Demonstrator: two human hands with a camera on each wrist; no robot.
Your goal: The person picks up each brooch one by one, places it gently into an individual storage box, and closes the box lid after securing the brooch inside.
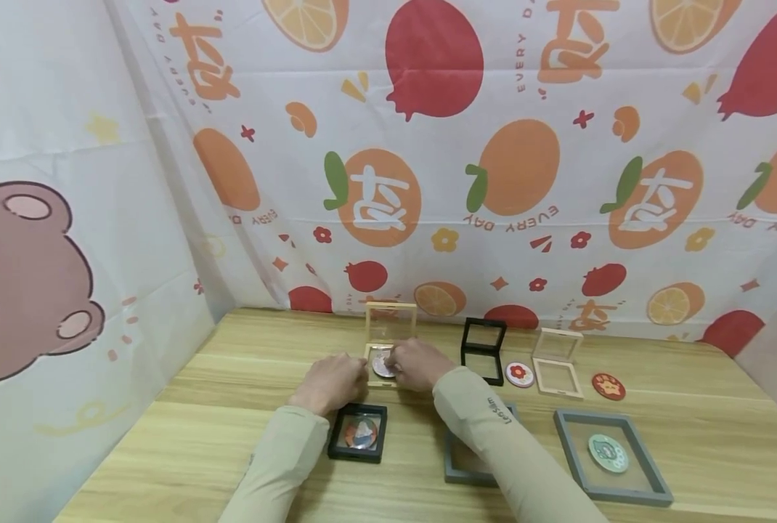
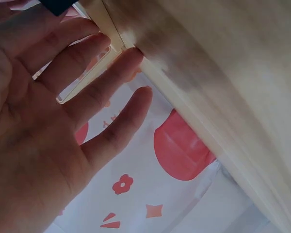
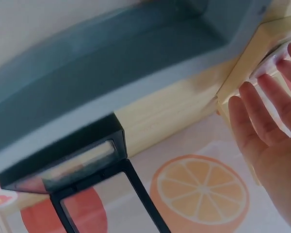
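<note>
A small pale-yellow display frame (image 1: 391,306) stands hinged apart near the back of the table, its lid upright and its other half flat. On the flat half lies a shiny round badge (image 1: 382,362). My right hand (image 1: 420,365) reaches in from the right, fingertips on the badge; in the right wrist view the fingers are fairly straight and the thumb is out of sight. At the frame's left edge is my left hand (image 1: 332,382), with its fingertips touching there. In the left wrist view, that hand's fingers (image 2: 109,80) are loosely extended.
A black frame holding a badge (image 1: 357,459) lies before my left hand. Behind my right sleeve is a grey frame (image 1: 470,476); another grey frame (image 1: 624,497) bears a green badge (image 1: 608,453). A black frame (image 1: 483,350), a cream frame (image 1: 558,392) and two badges (image 1: 520,375) lie rightward.
</note>
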